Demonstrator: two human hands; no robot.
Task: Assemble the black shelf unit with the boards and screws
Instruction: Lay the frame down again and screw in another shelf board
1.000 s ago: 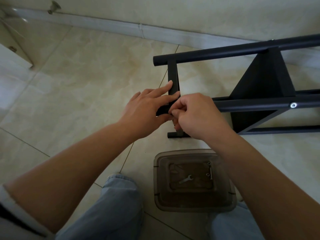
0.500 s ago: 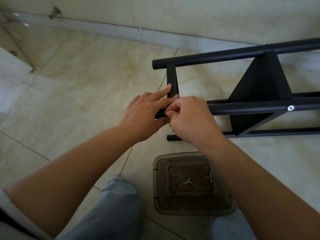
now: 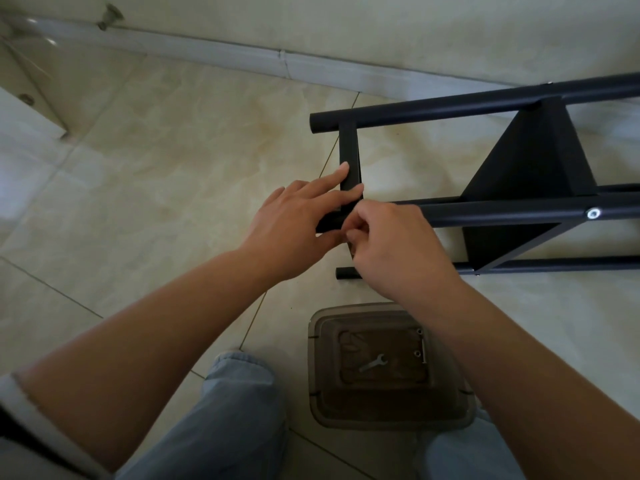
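The black shelf unit (image 3: 519,168) lies on its side on the tiled floor, round posts running left to right. A black board (image 3: 349,157) spans the posts at their left ends, and a second board (image 3: 530,161) sits further right. My left hand (image 3: 294,223) holds the near post's end, its straight fingers lying on the left board. My right hand (image 3: 391,237) has its fingers curled and pinched at that same joint; what it pinches is hidden. A silver screw head (image 3: 593,213) shows in the near post.
A translucent brown plastic box (image 3: 317,393) stands on the floor between my knees, holding a small spanner (image 3: 372,362) and two screws (image 3: 419,341). A white skirting board (image 3: 207,53) runs along the wall behind. A door stop (image 3: 110,13) sits at the upper left.
The view has shifted slightly. Both hands stay at the same joint, with the right hand's fingers working a little at it.
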